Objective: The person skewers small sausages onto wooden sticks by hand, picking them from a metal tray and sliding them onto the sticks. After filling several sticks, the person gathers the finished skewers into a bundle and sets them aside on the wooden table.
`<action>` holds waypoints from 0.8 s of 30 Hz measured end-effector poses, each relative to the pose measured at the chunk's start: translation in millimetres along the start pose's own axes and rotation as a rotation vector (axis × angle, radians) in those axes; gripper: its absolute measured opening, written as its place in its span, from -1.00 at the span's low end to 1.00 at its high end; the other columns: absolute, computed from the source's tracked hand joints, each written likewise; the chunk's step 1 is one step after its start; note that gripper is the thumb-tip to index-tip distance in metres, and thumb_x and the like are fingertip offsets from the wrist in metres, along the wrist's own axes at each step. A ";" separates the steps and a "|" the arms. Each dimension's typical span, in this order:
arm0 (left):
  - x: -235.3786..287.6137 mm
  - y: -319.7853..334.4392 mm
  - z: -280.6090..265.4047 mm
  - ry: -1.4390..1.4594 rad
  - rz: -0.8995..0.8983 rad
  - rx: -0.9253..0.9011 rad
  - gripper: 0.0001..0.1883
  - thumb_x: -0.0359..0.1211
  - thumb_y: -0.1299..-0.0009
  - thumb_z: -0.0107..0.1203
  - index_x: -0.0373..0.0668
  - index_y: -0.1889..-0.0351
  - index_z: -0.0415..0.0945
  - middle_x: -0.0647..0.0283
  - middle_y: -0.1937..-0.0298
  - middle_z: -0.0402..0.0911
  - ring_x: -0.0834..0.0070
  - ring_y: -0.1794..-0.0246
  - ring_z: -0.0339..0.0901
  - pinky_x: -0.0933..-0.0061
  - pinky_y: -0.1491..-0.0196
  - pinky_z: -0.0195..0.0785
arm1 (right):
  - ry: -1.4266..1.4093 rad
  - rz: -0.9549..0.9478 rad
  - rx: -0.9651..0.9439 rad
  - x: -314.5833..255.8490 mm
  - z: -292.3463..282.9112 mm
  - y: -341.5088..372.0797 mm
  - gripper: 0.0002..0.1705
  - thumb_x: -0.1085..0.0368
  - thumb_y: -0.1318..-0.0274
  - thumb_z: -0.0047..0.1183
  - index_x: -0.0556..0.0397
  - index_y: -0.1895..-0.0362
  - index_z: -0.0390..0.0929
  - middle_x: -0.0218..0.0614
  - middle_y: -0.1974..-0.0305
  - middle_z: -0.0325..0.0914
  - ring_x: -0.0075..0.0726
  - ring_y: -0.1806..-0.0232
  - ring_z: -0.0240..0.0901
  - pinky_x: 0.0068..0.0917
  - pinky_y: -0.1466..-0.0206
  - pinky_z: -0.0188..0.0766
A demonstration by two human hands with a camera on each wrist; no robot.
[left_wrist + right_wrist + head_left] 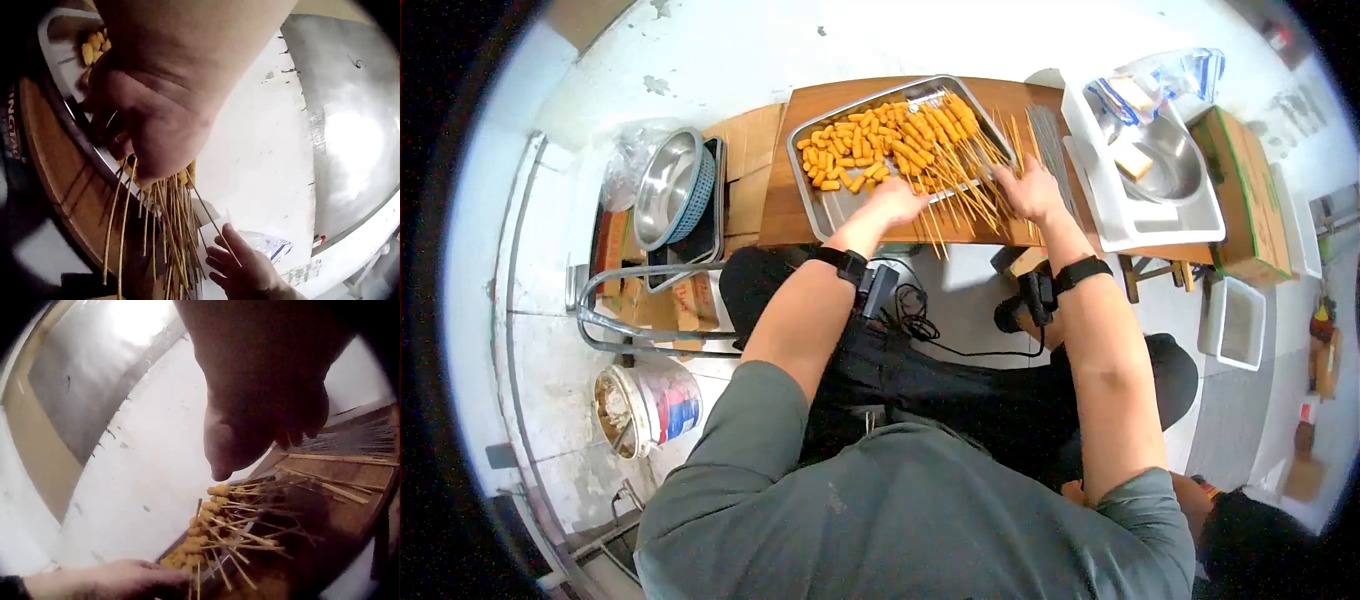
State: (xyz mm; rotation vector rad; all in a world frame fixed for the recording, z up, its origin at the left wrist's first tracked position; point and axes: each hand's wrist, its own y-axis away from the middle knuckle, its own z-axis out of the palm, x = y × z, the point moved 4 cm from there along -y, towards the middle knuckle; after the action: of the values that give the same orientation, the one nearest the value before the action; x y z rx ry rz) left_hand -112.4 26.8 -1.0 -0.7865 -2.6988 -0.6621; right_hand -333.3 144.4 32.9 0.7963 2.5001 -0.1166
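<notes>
"Looking for the skewered orange pieces (920, 128)?"

"Yes, lying in the metal tray (830, 207), upper centre, above and between left hand (895, 203) and right hand (1032, 190)."

"Posed how?"

"Stretched forward, left at the tray's near edge; impossible to tell either grip."

In the left wrist view, we are seeing the left hand (156, 119) hiding most of the tray (61, 47); in the right wrist view, we are half losing the right hand (269, 422) in shadow.
</notes>
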 end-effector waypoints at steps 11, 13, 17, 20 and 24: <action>23.6 -13.6 15.3 0.381 0.004 0.083 -0.71 -0.31 -0.34 -0.04 -0.24 0.12 0.61 -0.03 0.04 0.61 0.16 -0.02 0.55 0.22 -0.06 0.37 | 0.195 0.209 -0.325 -46.7 8.5 -2.2 0.35 -0.67 0.27 -0.07 0.24 -0.33 0.20 0.12 -0.32 0.21 0.12 -0.32 0.23 -0.10 -0.29 0.26; 23.1 -12.0 17.9 0.413 0.012 0.117 -0.71 -0.31 -0.34 -0.04 -0.24 0.10 0.60 -0.02 0.04 0.61 0.16 -0.02 0.54 0.23 -0.07 0.36 | 0.331 0.207 -0.370 -56.1 0.4 -2.6 0.44 -0.70 0.34 -0.04 0.21 -0.40 0.08 0.12 -0.37 0.11 0.11 -0.41 0.07 -0.08 -0.36 0.14; 28.7 -8.9 6.6 0.476 -0.007 0.054 -0.69 -0.35 -0.35 -0.06 -0.22 0.02 0.58 0.05 0.00 0.62 0.21 -0.07 0.53 0.30 -0.13 0.34 | 0.429 0.031 -0.291 -60.6 20.2 -16.7 0.54 -0.67 0.42 0.06 0.13 -0.48 -0.15 0.13 -0.39 0.06 0.15 -0.45 -0.05 -0.05 -0.46 -0.09; 20.8 -10.8 10.1 0.570 -0.001 0.046 -0.67 -0.39 -0.35 -0.08 -0.25 -0.01 0.57 0.06 -0.01 0.62 0.24 -0.09 0.52 0.32 -0.15 0.33 | 0.459 0.018 -0.392 -71.6 26.5 -16.1 0.57 -0.63 0.42 0.10 0.12 -0.50 -0.27 0.19 -0.41 -0.02 0.17 -0.47 -0.10 -0.11 -0.49 -0.16; 11.9 -12.8 12.2 0.640 0.102 0.050 -0.64 -0.45 -0.36 -0.12 -0.33 -0.08 0.50 0.04 -0.08 0.59 0.26 -0.15 0.50 0.35 -0.22 0.29 | 0.516 0.026 -0.360 -78.5 31.3 -10.5 0.59 -0.50 0.43 0.24 0.09 -0.51 -0.35 0.16 -0.38 0.07 0.16 -0.47 -0.10 -0.04 -0.48 -0.20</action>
State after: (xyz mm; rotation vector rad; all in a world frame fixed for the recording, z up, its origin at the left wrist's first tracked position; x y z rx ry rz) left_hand -130.7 28.4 -11.8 -0.5683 -2.0740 -0.6769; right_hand -270.5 88.0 43.9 0.7757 2.8553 0.6044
